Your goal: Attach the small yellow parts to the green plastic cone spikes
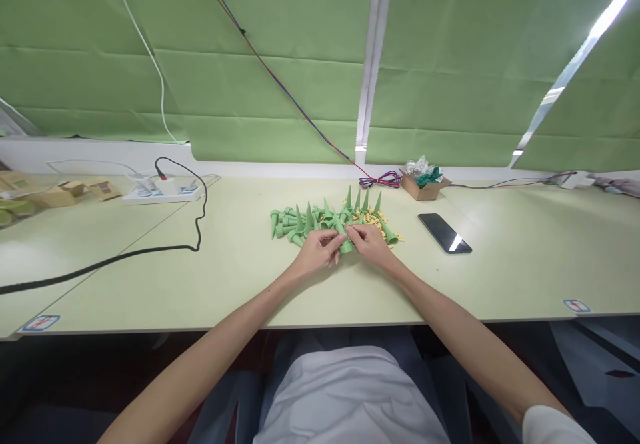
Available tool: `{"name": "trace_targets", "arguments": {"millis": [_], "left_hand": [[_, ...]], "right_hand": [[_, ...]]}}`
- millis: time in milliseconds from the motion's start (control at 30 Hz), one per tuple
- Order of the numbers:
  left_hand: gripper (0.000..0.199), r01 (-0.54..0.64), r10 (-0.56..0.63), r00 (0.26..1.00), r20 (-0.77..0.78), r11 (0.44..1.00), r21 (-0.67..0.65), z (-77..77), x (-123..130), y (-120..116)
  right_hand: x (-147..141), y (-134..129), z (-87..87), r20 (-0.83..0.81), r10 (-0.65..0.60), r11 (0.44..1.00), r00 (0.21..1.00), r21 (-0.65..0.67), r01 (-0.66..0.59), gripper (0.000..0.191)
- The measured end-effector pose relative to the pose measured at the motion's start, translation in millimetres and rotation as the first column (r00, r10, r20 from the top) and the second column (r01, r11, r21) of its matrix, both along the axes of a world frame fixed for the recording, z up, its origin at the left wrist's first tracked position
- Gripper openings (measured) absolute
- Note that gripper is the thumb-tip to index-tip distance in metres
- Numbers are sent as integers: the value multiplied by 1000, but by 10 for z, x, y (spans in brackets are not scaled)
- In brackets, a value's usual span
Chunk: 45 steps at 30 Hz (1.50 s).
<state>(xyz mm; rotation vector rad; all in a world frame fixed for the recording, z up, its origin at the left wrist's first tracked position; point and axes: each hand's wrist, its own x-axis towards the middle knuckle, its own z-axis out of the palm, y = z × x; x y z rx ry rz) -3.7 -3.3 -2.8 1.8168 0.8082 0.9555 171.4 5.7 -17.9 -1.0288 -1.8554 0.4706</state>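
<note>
Both hands meet at the near side of a heap on the table. My left hand (319, 251) has its fingers closed on a green plastic cone-shaped spike (346, 245), whose wide end points toward me. From the other side, my right hand (371, 243) pinches the same spike. Behind and to the left lie several more green spikes (290, 221), some upright with their tips up, others on their sides. Small yellow pieces (370, 220) are spread among the spikes behind my right hand. Fingers hide part of the held spike.
A black phone (444, 232) lies to the right. Behind it stands a small cardboard box (423, 188) with plastic wrap and green material, beside coiled wires (383, 179). A power strip (163, 193) and a black cable (197, 231) are on the left of the table (210, 291).
</note>
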Motion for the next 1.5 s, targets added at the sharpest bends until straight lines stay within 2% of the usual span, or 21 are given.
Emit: {"name": "trace_targets", "arguments": {"millis": [100, 267, 400, 533, 933, 1500], "left_hand": [[38, -7, 10, 999, 46, 998, -64, 1, 16, 31], [33, -73, 87, 992, 96, 988, -138, -12, 8, 60], [42, -38, 52, 992, 111, 991, -126, -29, -5, 61], [47, -33, 47, 994, 98, 989, -143, -40, -11, 61], [48, -2, 18, 995, 98, 988, -155, -67, -34, 91], [47, 22, -12, 998, 62, 986, -167, -57, -44, 85]], "right_hand": [[-20, 6, -22, -19, -25, 1000, 1000, 11, 25, 45], [-46, -13, -41, -21, 13, 1000, 1000, -28, -14, 48], [-67, -61, -25, -3, 59, 996, 998, -65, -60, 49], [-99, -97, -22, 46, 59, 998, 997, -31, -58, 50], [-135, -122, -51, 117, 20, 998, 993, 53, -26, 48], [-105, -141, -49, 227, 27, 994, 974, 95, -49, 42]]}}
